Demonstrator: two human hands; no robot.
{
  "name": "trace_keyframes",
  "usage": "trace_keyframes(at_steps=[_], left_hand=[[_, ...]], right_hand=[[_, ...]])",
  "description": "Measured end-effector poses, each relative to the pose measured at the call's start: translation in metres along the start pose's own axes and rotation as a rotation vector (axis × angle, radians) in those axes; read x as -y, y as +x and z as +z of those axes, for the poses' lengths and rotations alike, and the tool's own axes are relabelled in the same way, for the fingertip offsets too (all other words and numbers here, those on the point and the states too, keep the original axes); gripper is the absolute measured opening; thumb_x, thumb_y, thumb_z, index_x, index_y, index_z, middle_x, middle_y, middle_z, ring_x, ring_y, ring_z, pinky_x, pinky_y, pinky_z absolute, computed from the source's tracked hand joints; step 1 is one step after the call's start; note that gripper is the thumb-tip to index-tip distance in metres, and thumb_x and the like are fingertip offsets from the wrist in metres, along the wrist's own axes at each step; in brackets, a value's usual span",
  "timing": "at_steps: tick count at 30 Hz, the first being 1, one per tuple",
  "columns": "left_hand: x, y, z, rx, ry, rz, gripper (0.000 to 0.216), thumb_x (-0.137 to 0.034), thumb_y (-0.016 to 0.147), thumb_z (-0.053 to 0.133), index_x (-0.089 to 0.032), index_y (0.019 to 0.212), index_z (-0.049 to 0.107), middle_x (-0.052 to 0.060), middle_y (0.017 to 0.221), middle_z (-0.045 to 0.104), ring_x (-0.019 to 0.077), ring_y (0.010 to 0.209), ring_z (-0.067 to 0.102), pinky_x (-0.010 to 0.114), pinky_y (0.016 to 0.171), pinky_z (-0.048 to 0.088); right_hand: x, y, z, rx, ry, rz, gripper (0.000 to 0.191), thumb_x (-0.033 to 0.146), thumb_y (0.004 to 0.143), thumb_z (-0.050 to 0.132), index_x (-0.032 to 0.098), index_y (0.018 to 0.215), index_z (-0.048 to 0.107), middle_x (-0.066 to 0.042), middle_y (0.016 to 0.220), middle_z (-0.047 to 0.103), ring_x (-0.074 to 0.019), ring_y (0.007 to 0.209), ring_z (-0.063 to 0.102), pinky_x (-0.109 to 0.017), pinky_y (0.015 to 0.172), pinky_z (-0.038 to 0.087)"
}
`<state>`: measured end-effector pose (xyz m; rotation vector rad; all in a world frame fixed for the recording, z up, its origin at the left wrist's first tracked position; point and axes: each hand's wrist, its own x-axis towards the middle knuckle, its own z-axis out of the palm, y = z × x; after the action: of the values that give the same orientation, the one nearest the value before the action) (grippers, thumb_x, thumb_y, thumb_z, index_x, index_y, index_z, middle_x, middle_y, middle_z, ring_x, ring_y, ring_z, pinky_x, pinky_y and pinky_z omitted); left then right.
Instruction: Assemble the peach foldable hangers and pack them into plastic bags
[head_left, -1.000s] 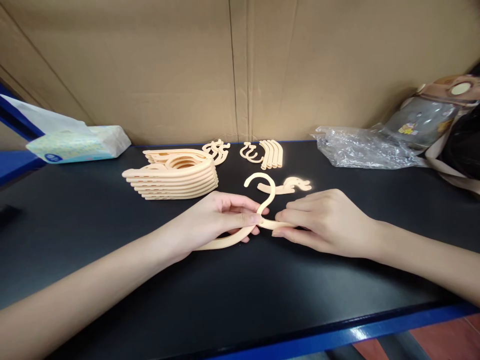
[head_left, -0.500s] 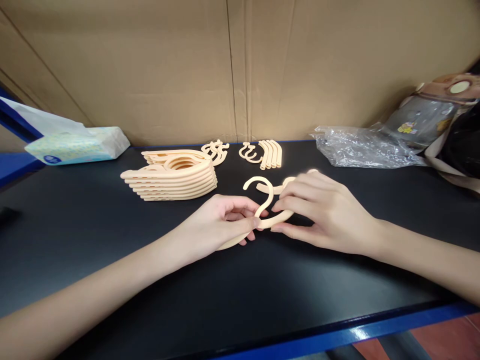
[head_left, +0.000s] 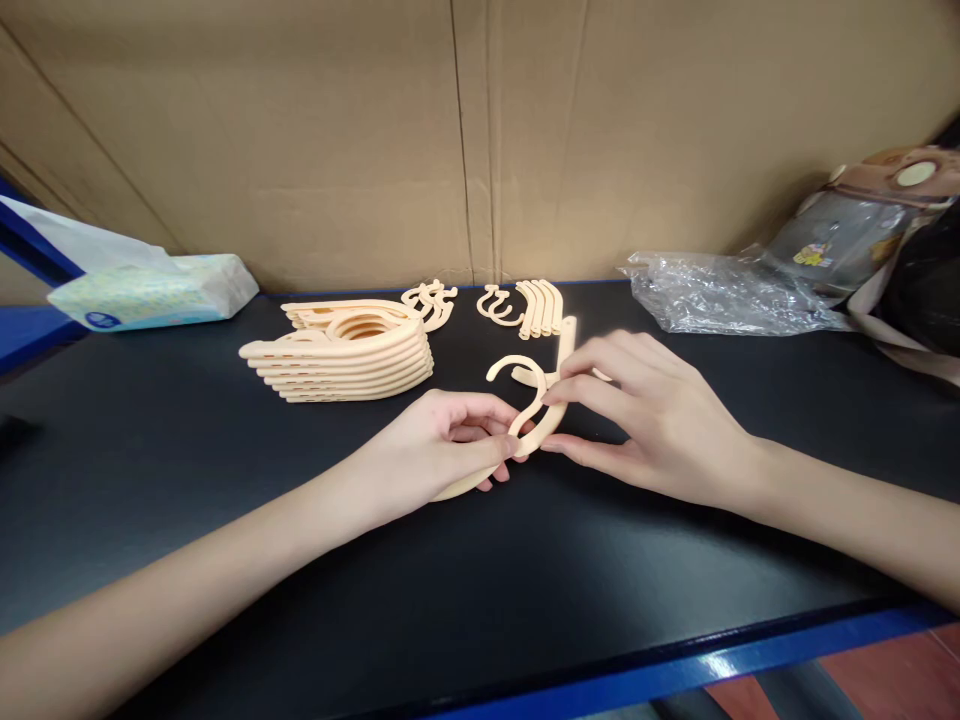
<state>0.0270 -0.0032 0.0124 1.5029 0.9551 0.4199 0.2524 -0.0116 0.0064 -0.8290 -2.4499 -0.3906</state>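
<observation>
A cream plastic folding hanger [head_left: 536, 385] is between my hands over the black table, its curved hook standing up. My left hand [head_left: 465, 440] is closed around one arm of it, the thumb pressed near the base of the hook. My right hand [head_left: 645, 415] has its thumb and fingertips at the other hanger arm [head_left: 568, 345], which now points up and away from me. Behind that arm lies another cream piece, mostly hidden by my right fingers. A neat stack of cream hangers [head_left: 337, 365] stands beyond my left hand.
At the back are loose cream hooks [head_left: 431, 300], two more hooks [head_left: 499, 305] and several curved hanger arms [head_left: 541, 308]. A tissue pack [head_left: 157, 290] sits at the left. Crumpled clear plastic [head_left: 720, 290] and a bottle [head_left: 840, 230] stand right, before a cardboard wall [head_left: 337, 130].
The hanger arm at my right hand has swung from pointing right to pointing up and away. My right fingers have shifted with it, while my left hand keeps its hold.
</observation>
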Motion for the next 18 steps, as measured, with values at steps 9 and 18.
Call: trace_keyframes(at_steps=[9, 18], left_hand=[[0.0023, -0.0021, 0.0041, -0.023, 0.244, 0.126, 0.016, -0.027, 0.084, 0.056, -0.017, 0.09, 0.068, 0.0, 0.079, 0.064, 0.0119, 0.068, 0.059, 0.019, 0.059, 0.048], [0.0055, -0.0064, 0.0053, -0.092, 0.964, 0.471, 0.029, -0.038, 0.097, 0.046, -0.02, 0.104, 0.067, 0.0, 0.074, 0.06, 0.0125, 0.07, 0.056, 0.021, 0.057, 0.037]], right_hand=[[-0.001, -0.002, 0.0022, 0.088, 0.09, 0.033, 0.029, 0.038, 0.095, 0.054, 0.017, 0.11, 0.066, -0.007, 0.097, 0.069, -0.0189, 0.09, 0.062, -0.034, 0.082, 0.043], [-0.0011, -0.0004, 0.002, 0.162, 0.183, 0.114, 0.029, 0.042, 0.096, 0.05, 0.017, 0.096, 0.065, -0.007, 0.093, 0.065, -0.0187, 0.085, 0.059, -0.034, 0.078, 0.042]])
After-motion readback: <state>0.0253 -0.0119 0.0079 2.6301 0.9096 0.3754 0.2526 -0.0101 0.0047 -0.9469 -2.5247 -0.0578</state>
